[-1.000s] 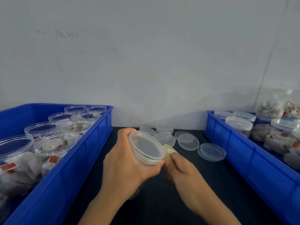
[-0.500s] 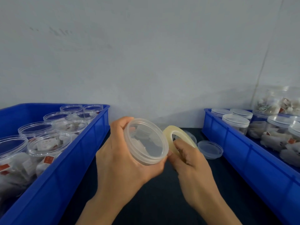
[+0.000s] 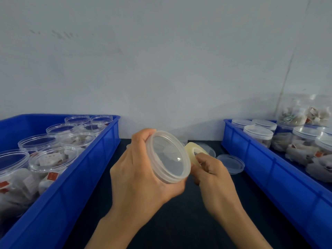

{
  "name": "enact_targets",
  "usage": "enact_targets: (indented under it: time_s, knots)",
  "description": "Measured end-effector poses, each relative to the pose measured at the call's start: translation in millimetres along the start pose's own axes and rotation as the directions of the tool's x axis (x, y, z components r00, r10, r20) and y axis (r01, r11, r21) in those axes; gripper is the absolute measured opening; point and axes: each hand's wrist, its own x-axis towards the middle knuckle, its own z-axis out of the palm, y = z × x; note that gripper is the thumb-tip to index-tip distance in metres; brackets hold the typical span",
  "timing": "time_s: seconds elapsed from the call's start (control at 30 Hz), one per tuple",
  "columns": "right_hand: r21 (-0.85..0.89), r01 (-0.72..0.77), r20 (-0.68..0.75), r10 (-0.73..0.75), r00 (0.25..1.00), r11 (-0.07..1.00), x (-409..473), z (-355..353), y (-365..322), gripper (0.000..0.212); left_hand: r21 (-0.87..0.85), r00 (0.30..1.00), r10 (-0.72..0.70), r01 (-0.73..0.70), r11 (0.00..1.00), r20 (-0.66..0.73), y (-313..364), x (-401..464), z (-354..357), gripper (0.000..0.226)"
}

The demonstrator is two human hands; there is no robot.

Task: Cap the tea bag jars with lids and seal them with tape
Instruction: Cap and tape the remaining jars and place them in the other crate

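While two blue bins flank the dark worktop (image 3: 179, 221), left bin (image 3: 59, 200) holds uncapped jars of tea bags, right bin (image 3: 287, 191) holds capped ones. Left hand (image 3: 142, 178) grips a capped jar (image 3: 168, 157) tilted on its side above the worktop, lid facing the camera. Right hand (image 3: 213, 175) pinches a tape roll (image 3: 195, 151) just beside the jar's lid rim, touching it or nearly. Loose lid (image 3: 230, 163) lies on the worktop near the right bin.
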Motion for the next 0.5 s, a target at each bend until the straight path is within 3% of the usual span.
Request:
enact_targets:
  time_s: [0.4,0.5]
  knots:
    - [0.034,-0.006,-0.016,0.007,1.000,0.999,7,4,12,0.033,-0.038,0.999,-0.020,0.021,0.999,0.028,3,0,0,0.095]
    - [0.057,-0.111,-0.156,0.119,0.980,0.992,32,-21,22,0.037,-0.262,0.996,-0.060,0.077,0.962,0.072,12,-17,-5,0.094]
